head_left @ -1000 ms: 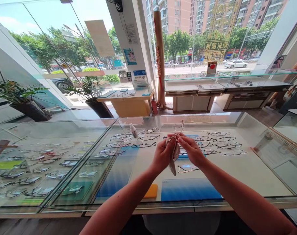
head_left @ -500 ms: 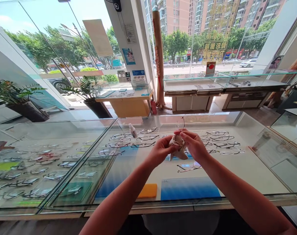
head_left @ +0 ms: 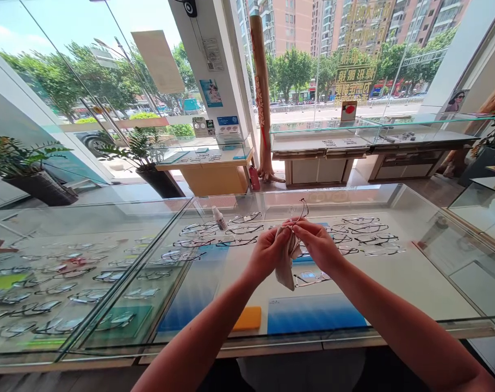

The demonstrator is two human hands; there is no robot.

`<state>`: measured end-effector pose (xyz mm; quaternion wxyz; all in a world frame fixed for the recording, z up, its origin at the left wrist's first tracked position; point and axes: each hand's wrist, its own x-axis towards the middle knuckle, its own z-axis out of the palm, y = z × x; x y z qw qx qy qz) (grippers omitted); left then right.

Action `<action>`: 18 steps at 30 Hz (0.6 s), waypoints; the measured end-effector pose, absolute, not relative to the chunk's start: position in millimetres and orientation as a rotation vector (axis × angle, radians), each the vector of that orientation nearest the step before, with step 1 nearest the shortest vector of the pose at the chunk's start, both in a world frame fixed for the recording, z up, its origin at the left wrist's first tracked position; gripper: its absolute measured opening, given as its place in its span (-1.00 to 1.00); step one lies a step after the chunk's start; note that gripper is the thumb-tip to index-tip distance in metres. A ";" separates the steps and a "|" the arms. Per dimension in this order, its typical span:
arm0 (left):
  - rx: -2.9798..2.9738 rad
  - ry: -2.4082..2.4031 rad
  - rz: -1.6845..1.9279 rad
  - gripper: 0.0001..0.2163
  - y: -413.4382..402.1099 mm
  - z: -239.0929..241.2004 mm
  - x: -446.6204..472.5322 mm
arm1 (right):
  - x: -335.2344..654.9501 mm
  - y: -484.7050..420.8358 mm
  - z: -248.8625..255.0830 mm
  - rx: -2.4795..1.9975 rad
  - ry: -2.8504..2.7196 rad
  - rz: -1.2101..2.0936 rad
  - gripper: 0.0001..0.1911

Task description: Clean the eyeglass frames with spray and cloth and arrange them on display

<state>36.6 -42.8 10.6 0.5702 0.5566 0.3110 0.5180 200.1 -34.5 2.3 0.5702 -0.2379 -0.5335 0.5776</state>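
My left hand (head_left: 266,253) is closed on a greyish-beige cloth (head_left: 285,268), whose loose end hangs below the fingers. Against it, my right hand (head_left: 320,246) pinches a thin-framed pair of eyeglasses (head_left: 304,209) with the cloth's upper edge. One curved temple of the eyeglasses sticks up above the fingertips; the fingers and cloth hide most of the frame. Both hands meet above the glass display counter (head_left: 390,294). Just below them lies another pair of glasses (head_left: 311,279). A small white spray bottle (head_left: 220,219) stands to the left, beyond my left hand.
Rows of eyeglasses (head_left: 372,228) lie to both sides in the counter. Near the front edge are an orange case-like item (head_left: 247,318) and a blue-and-white mat (head_left: 315,314). Farther off stand a wooden post (head_left: 263,109), a potted plant (head_left: 155,179) and more display cases (head_left: 321,169).
The cloth, earlier bunched open in a loop between my hands, is now folded together and hangs lower. My fingers have drawn closer together, and the projecting temple has shifted slightly.
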 end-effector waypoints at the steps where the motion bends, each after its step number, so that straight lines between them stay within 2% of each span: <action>1: 1.326 0.728 1.217 -0.51 -41.8 10.4 36.4 | 201.3 -34.2 3.4 -0.559 -1.241 1.350 -0.79; 7: 1.223 0.756 1.306 -0.44 -37.4 12.7 36.1 | 213.0 -32.7 13.2 -0.579 -1.177 1.377 -0.80; 18: 1.047 0.800 1.440 -0.48 -25.2 14.6 23.8 | 209.1 -38.4 11.5 -0.595 -1.427 1.431 -0.78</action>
